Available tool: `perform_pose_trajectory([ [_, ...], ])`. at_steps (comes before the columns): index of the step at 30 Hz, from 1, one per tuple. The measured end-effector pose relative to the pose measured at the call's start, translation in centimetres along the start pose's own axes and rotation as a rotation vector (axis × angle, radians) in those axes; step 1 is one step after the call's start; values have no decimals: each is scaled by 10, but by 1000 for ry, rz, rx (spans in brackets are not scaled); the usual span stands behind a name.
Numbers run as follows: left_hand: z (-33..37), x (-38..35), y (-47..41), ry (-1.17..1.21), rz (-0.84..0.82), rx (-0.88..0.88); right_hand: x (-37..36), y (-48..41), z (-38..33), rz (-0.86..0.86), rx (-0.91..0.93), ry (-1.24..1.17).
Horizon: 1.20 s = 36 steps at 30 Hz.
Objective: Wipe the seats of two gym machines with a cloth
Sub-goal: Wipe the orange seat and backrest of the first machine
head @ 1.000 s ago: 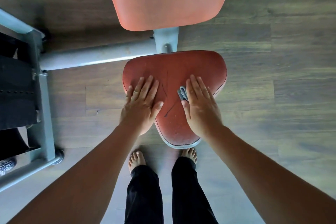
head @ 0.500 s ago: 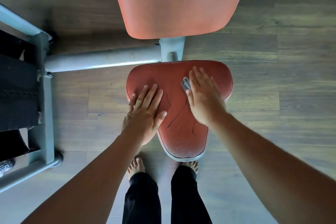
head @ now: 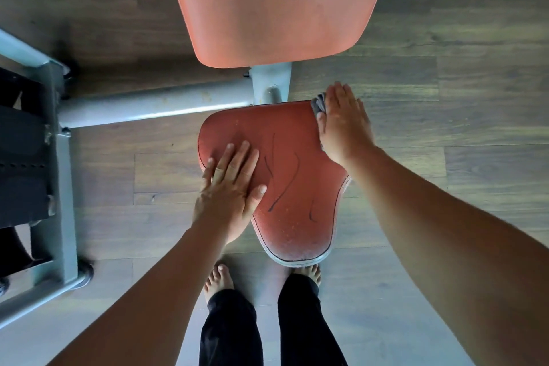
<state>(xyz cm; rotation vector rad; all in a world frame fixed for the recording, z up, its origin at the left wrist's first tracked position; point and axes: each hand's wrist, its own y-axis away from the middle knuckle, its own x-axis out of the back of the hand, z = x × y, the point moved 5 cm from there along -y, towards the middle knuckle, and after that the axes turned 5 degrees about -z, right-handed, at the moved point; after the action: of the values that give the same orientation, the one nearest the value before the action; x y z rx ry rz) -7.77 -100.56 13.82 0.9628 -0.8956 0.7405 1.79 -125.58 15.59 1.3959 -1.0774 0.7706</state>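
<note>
The right hand (head: 344, 125) is sweeping out now, fingers straight and flat, pressing the grey cloth (head: 319, 104) down onto the far right corner of the red seat (head: 294, 187). A second ago that hand and cloth were working the middle of the seat; half a second ago they were sliding up toward the far edge. Now the fingertips are running just past the seat's far rim, and only a small fold of cloth is peeking out beside the forefinger.

The left hand (head: 230, 190) is staying put, spread flat with fingers apart on the left side of the seat and holding nothing, apparently steadying the pad while the other hand strokes.

So the stroke is reaching its end at that corner. The middle strip is now lying uncovered, showing thin dark lines (head: 285, 184); whether they are cracks or marks I cannot tell. By my reading, the near, narrow end of the seat and the patch under the left hand are still waiting for the cloth, so this first seat is only partly done and the second machine is not yet begun.

Beyond the seat's far edge the orange backrest pad (head: 276, 3) is rising over the grey frame tube (head: 154, 107). Left of the seat a black weight stack (head: 20, 157) is sitting in its frame. Below the seat's near tip, bare feet (head: 218, 279) are standing on the wooden floor (head: 445, 83).
</note>
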Motion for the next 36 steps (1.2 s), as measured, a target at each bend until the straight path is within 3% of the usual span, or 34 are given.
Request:
perform_pose_trajectory([
  [3,0,0,0,14,2,1,-4,17,-12,39,-90,-47],
  [8,0,1,1,14,10,1,-19,71,1,38,93,-54],
  [12,1,1,0,18,20,8,-7,17,16,28,-150,-64],
  [14,0,1,0,23,10,4,-8,30,2,62,-175,-74],
  [20,1,3,1,11,-11,5,-33,155,-44,13,-7,-114],
  [24,1,3,0,10,-3,8,-21,118,-25,-18,139,32],
  [27,1,2,0,15,8,7,-19,80,-19,-3,94,9],
  [31,1,3,1,14,2,7,-30,128,-42,103,-49,-133],
  [36,1,4,1,5,-21,9,-43,182,-57,28,120,-112],
])
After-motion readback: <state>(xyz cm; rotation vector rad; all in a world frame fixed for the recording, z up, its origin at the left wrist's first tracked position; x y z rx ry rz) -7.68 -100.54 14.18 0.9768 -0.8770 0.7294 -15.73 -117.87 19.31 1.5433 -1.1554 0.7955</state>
